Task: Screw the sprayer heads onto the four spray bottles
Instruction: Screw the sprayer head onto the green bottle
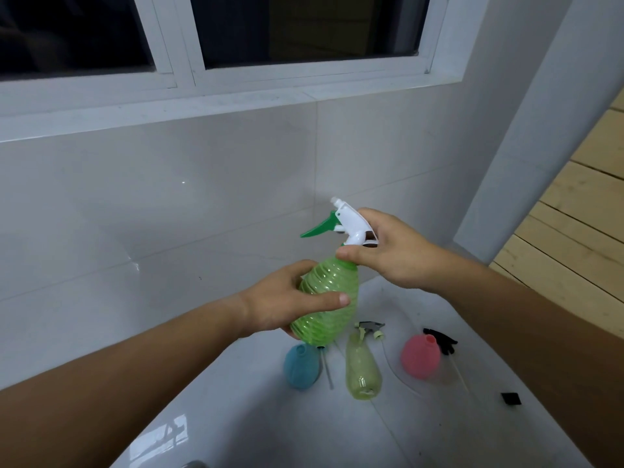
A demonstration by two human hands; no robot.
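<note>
I have the green spray bottle raised above the white tiled floor, tilted slightly with its neck up and to the right. My left hand is wrapped around the ribbed body, thumb across the front and fingers behind it. My right hand is closed around the collar of the white sprayer head, right where it meets the bottle's neck; the thumb presses on the near side of the collar. The sprayer's green trigger points left, away from my right hand, and the nozzle tip points up and left. I cannot tell how far the head is threaded on, because my fingers hide the joint.

Below, on the floor, three more bottles lie without heads attached. A blue bottle sits on the left, partly hidden beneath the green one, with a thin dip tube just beside it. A pale yellow-green bottle lies in the middle, its neck pointing away from me, and a grey sprayer head rests at that neck. A pink bottle lies on the right with its open mouth up, and a black sprayer head lies just behind it. A small black piece sits apart at the right, near my forearm. A white-framed window runs above the tiled wall.
</note>
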